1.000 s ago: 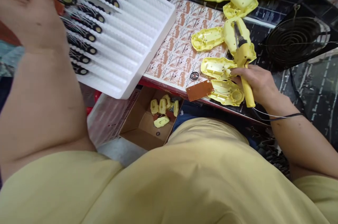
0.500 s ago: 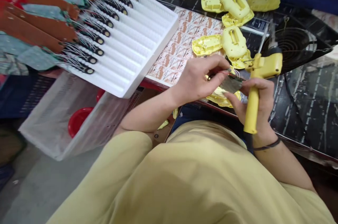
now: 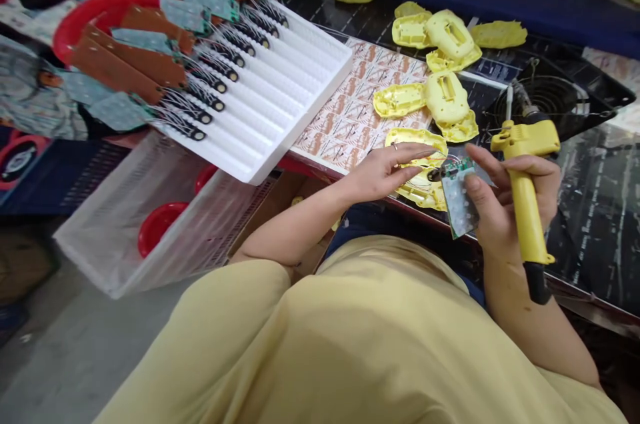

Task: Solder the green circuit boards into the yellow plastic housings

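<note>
My right hand [image 3: 505, 201] is wrapped round the handle of a yellow soldering iron [image 3: 525, 177], its tip pointing up and away. The thumb and a finger of the same hand also pinch a small green circuit board [image 3: 459, 201]. My left hand [image 3: 387, 171] reaches in from the left with fingers stretched toward the thin wires at the board's top edge, just above a yellow plastic shell [image 3: 417, 144] on the table edge. I cannot make out whether the fingertips pinch a wire.
A white ribbed tray [image 3: 280, 104] with several wired circuit boards sits at the left, overhanging a clear crate [image 3: 125, 244]. Yellow shells [image 3: 445, 94] lie on a printed sheet [image 3: 350, 117]. A black fan grille [image 3: 550, 97] stands behind the iron.
My left hand came down from the tray to the board. My right hand tilted the soldering iron upright, and the circuit board turned green side up in its fingers.
</note>
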`<state>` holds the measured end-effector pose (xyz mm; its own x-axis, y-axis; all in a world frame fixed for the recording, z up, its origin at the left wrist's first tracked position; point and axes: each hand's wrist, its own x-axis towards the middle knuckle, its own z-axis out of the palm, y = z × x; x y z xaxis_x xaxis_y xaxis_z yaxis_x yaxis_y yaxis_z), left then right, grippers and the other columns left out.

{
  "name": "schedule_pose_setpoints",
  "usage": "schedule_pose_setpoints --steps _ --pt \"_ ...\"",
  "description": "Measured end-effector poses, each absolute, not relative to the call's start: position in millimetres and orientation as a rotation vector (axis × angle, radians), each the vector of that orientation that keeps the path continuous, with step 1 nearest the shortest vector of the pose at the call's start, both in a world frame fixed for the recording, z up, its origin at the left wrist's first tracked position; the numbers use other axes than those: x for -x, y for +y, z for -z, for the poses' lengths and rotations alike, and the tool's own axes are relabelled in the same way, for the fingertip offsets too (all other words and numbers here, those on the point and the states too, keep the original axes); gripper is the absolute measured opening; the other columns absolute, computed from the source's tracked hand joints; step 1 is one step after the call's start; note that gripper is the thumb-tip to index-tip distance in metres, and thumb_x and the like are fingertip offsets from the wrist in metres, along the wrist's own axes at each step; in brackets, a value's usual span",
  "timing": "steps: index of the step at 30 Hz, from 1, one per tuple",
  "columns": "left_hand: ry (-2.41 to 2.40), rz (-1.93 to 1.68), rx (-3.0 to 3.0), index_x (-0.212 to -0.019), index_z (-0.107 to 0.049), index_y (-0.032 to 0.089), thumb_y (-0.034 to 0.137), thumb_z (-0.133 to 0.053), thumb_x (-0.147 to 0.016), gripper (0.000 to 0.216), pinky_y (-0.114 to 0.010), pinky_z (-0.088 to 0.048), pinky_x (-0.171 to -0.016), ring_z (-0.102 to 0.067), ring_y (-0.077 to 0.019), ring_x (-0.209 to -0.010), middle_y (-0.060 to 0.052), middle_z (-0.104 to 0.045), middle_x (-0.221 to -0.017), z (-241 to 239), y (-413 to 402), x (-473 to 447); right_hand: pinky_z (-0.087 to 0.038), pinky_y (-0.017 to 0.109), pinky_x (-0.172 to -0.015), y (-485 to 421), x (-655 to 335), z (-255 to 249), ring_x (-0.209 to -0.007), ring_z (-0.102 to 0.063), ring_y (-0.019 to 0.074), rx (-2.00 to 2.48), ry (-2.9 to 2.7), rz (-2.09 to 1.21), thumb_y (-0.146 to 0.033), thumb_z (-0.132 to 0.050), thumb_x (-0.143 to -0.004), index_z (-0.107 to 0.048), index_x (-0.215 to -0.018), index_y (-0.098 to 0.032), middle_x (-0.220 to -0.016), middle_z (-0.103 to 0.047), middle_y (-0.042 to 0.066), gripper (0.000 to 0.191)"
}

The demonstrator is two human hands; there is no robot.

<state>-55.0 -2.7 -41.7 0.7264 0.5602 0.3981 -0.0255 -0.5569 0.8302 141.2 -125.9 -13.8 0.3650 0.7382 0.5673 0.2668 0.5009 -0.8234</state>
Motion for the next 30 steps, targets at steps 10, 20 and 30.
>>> schedule_pose_setpoints --steps 10,20,30 --pt "0.422 -1.136 -2.143 -0.141 -0.079 0.021 0.053 -0.051 -0.119 0.047 -0.044 -0.058 -0.125 -0.072 -0.0260 -0.144 -0.016 -0.078 -0.148 19.3 -32.3 44.5 -0.063 0.019 -0.059 -128.0 -132.7 28.3 -0.124 -0.081 0.0257 1.121 -1.276 -0.129 -0.022 -0.086 -0.096 -0.060 -0.125 -0.031 -0.130 -0.078 0.005 0.040" --pt "0.591 -0.909 -1.381 -0.109 -0.087 0.021 0.073 -0.079 -0.100 0.053 -0.036 -0.070 -0.099 -0.084 -0.0255 -0.115 -0.008 -0.088 -0.114 7.2 -34.4 21.4 -0.067 0.023 -0.058 -120.9 -127.9 36.8 -0.105 -0.086 0.0234 1.030 -1.533 0.191 -0.014 -0.084 -0.095 -0.064 -0.140 -0.032 -0.140 -0.080 0.006 0.052" --pt "0.673 -0.726 -1.971 -0.099 -0.086 0.018 0.036 -0.086 -0.098 0.017 -0.034 -0.064 -0.086 -0.080 -0.0201 -0.090 -0.001 -0.081 -0.088 -23.2 42.2 52.3 -0.055 0.026 -0.048 -128.3 -189.1 38.1 -0.048 -0.070 0.0172 1.127 -1.615 0.541 -0.034 -0.093 -0.094 -0.079 -0.106 -0.030 -0.074 -0.080 -0.005 0.019"
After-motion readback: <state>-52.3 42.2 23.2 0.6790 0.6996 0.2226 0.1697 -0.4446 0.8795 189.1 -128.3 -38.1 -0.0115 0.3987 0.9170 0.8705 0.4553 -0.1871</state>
